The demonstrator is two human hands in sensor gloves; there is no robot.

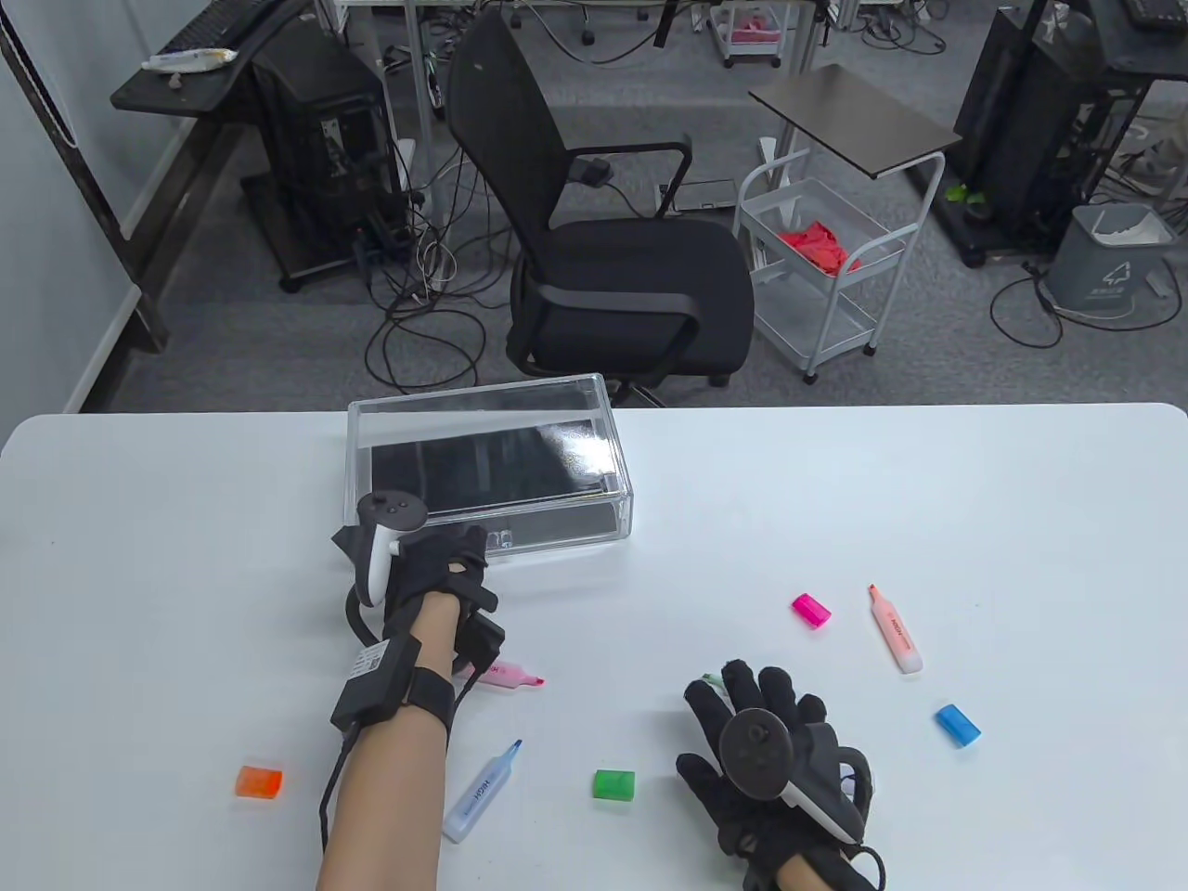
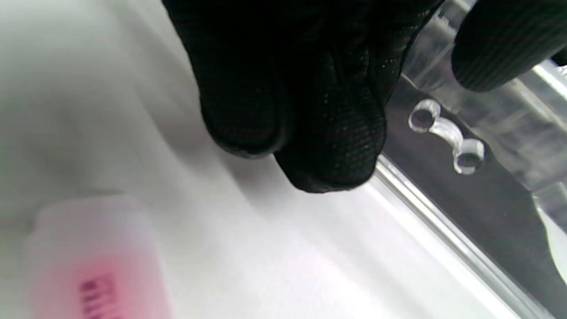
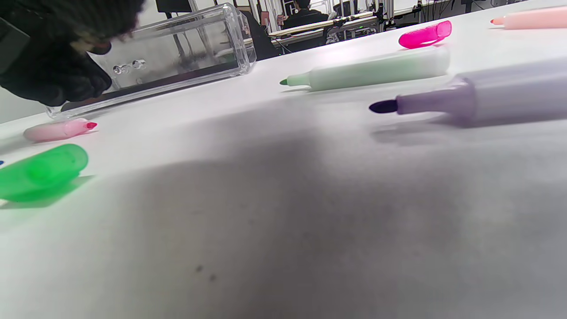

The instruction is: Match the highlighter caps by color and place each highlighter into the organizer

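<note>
The clear organizer [image 1: 492, 464] stands mid-table, its small drawer handle [image 2: 445, 135] facing me. My left hand [image 1: 464, 557] hovers at its front, fingers [image 2: 328, 146] loosely bent, holding nothing. A pink highlighter [image 1: 509, 676] lies just behind that wrist. My right hand [image 1: 752, 724] is spread flat, low over an uncapped green highlighter [image 3: 376, 71] and a purple one [image 3: 487, 95]. Also loose on the table are a blue highlighter [image 1: 483, 789], an orange highlighter [image 1: 896, 629], and caps: orange [image 1: 259, 781], green [image 1: 614, 784], pink [image 1: 810, 610], blue [image 1: 958, 725].
Beyond the white table [image 1: 1021, 520] stand a black office chair [image 1: 613, 241] and a white wire cart [image 1: 826, 260]. Bare tabletop lies at the far left and far right.
</note>
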